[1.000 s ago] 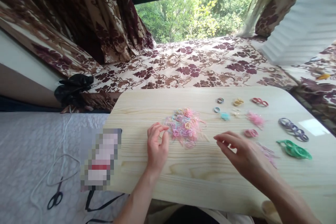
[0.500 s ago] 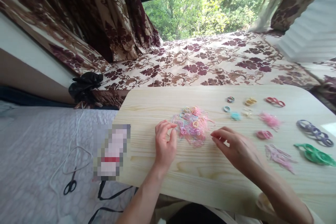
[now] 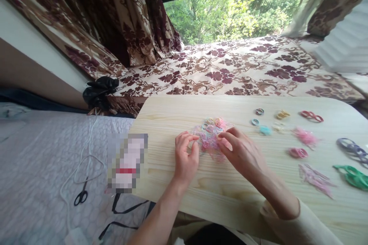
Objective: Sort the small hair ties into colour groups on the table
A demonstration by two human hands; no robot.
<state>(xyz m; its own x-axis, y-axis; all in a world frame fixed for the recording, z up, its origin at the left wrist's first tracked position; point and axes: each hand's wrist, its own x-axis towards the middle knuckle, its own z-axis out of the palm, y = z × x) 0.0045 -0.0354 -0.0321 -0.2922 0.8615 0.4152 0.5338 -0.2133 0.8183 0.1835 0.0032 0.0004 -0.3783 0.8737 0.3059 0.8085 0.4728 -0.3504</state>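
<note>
Our right hand [image 3: 243, 148] has thumb and forefinger drawn close together at the right side of a loose, roundish heap of pastel pink, lilac, yellow and blue elastic bands [image 3: 209, 136]; we cannot tell whether a band is pinched there. From this hand the heap lies to the left, partly beneath the fingertips, and shows no clear long axis.

Our left hand [image 3: 186, 157] is loosely curled at the heap's other side, thumb and forefinger apart; whether it holds anything we cannot make out. From it the heap lies rightward and slightly ahead. The right fingertips reach farther over the heap, so we judge that hand the nearer.

Right of our right hand sit a bundle of rose-pink fabric hair ties [image 3: 298, 152] and, nearer us, a spread of pale pink-lilac thin bands [image 3: 316, 180].
</note>
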